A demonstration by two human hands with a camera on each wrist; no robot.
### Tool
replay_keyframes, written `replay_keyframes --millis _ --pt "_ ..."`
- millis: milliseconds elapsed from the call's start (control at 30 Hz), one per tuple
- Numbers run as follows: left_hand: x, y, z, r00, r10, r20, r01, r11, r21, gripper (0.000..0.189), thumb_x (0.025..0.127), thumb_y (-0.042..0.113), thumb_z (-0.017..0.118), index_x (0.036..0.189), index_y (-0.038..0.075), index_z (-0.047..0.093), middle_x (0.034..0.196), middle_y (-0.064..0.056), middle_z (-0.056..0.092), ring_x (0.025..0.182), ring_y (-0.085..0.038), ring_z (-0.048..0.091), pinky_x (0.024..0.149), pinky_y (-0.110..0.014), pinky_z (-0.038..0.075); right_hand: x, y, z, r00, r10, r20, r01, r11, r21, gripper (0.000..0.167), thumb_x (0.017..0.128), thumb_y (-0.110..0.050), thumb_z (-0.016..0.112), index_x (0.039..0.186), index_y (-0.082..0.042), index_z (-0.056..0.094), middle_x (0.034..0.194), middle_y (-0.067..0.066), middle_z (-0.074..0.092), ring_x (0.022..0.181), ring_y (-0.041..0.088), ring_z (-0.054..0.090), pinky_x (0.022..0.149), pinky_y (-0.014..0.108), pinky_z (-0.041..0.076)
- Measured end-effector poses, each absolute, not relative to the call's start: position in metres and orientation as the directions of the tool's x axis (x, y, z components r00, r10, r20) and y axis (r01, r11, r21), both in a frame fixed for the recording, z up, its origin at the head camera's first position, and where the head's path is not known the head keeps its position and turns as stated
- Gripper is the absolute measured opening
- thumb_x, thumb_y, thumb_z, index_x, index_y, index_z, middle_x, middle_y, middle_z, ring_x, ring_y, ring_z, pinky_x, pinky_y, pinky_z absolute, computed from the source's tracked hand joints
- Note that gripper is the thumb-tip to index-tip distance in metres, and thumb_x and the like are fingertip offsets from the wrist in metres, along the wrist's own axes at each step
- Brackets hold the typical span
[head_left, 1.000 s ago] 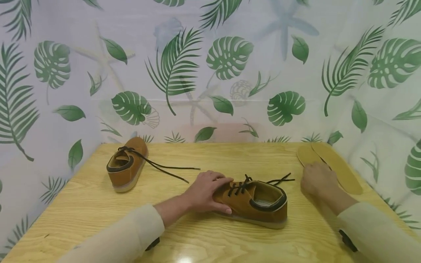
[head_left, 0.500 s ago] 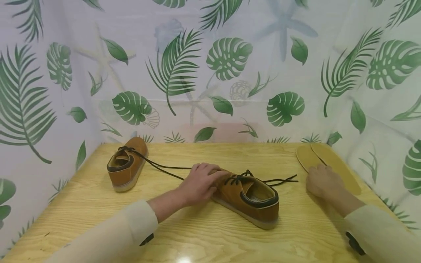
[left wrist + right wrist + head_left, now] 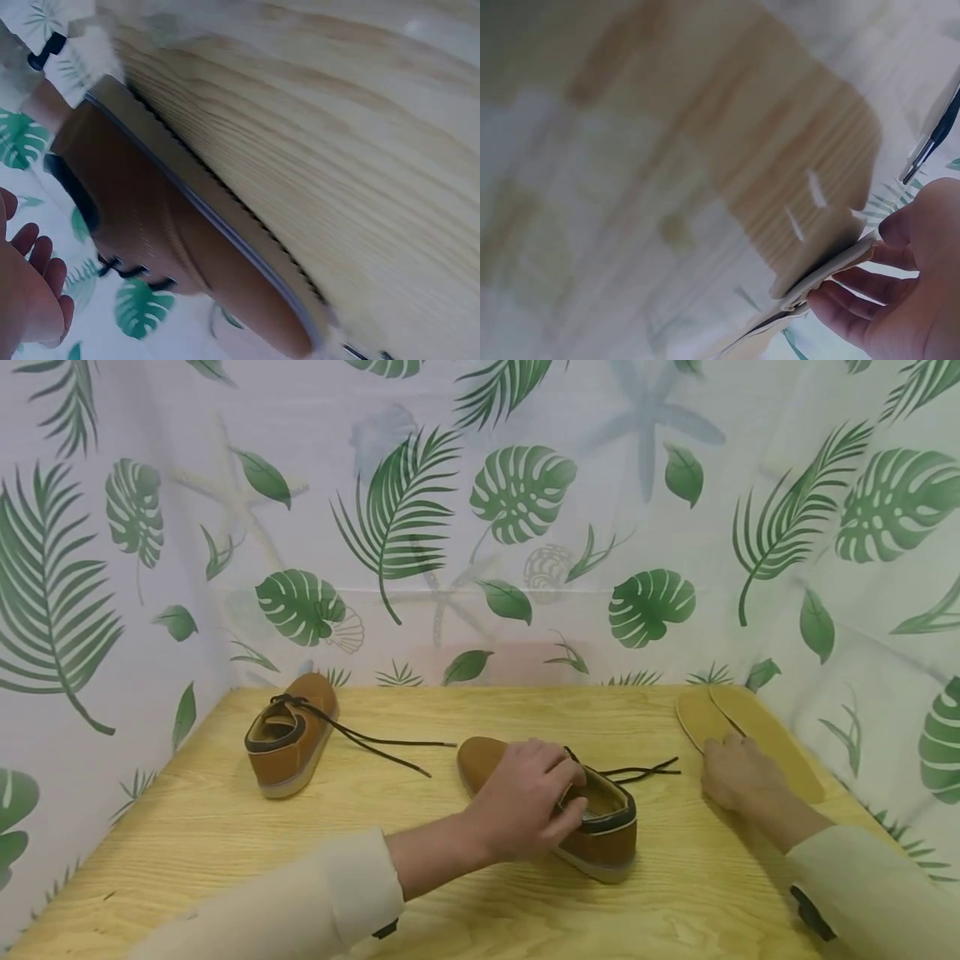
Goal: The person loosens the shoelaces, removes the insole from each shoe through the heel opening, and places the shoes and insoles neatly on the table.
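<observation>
A brown lace-up shoe point(image 3: 483, 762) stands mid-table, toe pointing back left, its opening towards the front right. My left hand point(image 3: 525, 802) is over its lacing and opening, fingers loosely bent. In the left wrist view, that hand point(image 3: 34, 289) appears beside the shoe point(image 3: 172, 225), with a gap between fingers and upper. At the right, my right hand point(image 3: 742, 774) pinches the near end of the left one of two tan insoles point(image 3: 699, 717). The right wrist view shows fingertips and thumb point(image 3: 896, 225) at the insole's edge point(image 3: 829, 270).
A matching shoe point(image 3: 288, 747) stands at the back left, its black laces point(image 3: 382, 743) trailing right. The second insole point(image 3: 772, 739) lies alongside the first. Black laces point(image 3: 641, 771) stretch right from the middle shoe. Leaf-print cloth point(image 3: 480, 527) walls the wooden table point(image 3: 420, 710).
The middle shoe has turned so its heel points more to the front. My left hand has let go of the toe and moved right over the opening. My right hand has shifted slightly right.
</observation>
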State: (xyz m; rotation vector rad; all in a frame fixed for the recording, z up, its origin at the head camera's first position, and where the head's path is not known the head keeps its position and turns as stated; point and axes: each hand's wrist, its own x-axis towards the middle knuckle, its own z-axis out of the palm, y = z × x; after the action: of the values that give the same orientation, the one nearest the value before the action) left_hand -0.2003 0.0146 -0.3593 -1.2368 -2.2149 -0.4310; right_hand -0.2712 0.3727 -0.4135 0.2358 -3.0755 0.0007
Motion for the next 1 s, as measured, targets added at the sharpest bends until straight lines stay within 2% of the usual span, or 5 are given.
replay_keyframes --millis 167,333,533,833,1000 --pt "-0.188 0.043 -0.352 -0.525 0.715 0.462 0.784 0.617 -0.064 0.028 0.103 0.043 0.048 0.102 0.021 0.066 0.105 0.006 0.063 0.1 -0.013 0.055 0.091 -0.033 0.041 -0.271 0.376 -0.416 -0.985 -0.16 0.072 -0.16 0.987 0.01 0.028 0.093 -0.008 0.04 0.106 0.012 0.054 0.104 0.035 0.053 0.1 0.055 0.051 0.076 0.065 0.049" --pt "-0.187 0.066 -0.351 -0.633 0.722 0.279 0.732 0.676 -0.09 0.04 0.104 0.054 0.041 0.101 0.022 0.065 0.099 0.007 0.063 0.095 -0.013 0.054 0.087 -0.032 0.037 -0.27 0.378 -0.417 -0.982 -0.166 0.086 -0.166 0.986 0.007 0.026 0.093 -0.007 0.041 0.106 0.011 0.055 0.103 0.034 0.054 0.098 0.053 0.053 0.078 0.064 0.048" --pt "-0.19 0.071 -0.356 -0.629 0.75 0.207 0.748 0.656 -0.105 0.032 0.103 0.049 0.048 0.081 0.027 0.054 0.085 0.013 0.056 0.078 -0.007 0.044 0.085 -0.029 0.037 -0.27 0.381 -0.42 -0.98 -0.177 0.09 -0.176 0.984 0.024 0.028 0.092 -0.008 0.042 0.107 0.012 0.056 0.102 0.034 0.055 0.096 0.053 0.053 0.08 0.063 0.048" --pt "-0.19 0.038 -0.362 -0.556 0.794 0.244 0.797 0.593 -0.116 0.024 0.104 0.041 0.046 0.095 0.024 0.06 0.1 0.009 0.063 0.102 -0.012 0.056 0.093 -0.033 0.038 -0.271 0.381 -0.423 -0.974 -0.196 0.114 -0.193 0.981 0.037 0.028 0.093 -0.009 0.041 0.103 0.012 0.056 0.102 0.034 0.055 0.096 0.054 0.053 0.082 0.063 0.047" --pt "-0.196 0.004 -0.369 -0.543 0.773 0.329 0.79 0.603 -0.111 0.014 0.095 0.03 0.048 0.087 0.024 0.057 0.091 0.008 0.058 0.089 -0.012 0.051 0.084 -0.034 0.034 -0.272 0.382 -0.423 -0.973 -0.195 0.124 -0.191 0.981 0.038 0.028 0.092 -0.009 0.042 0.103 0.012 0.057 0.102 0.034 0.054 0.096 0.053 0.053 0.081 0.063 0.047"
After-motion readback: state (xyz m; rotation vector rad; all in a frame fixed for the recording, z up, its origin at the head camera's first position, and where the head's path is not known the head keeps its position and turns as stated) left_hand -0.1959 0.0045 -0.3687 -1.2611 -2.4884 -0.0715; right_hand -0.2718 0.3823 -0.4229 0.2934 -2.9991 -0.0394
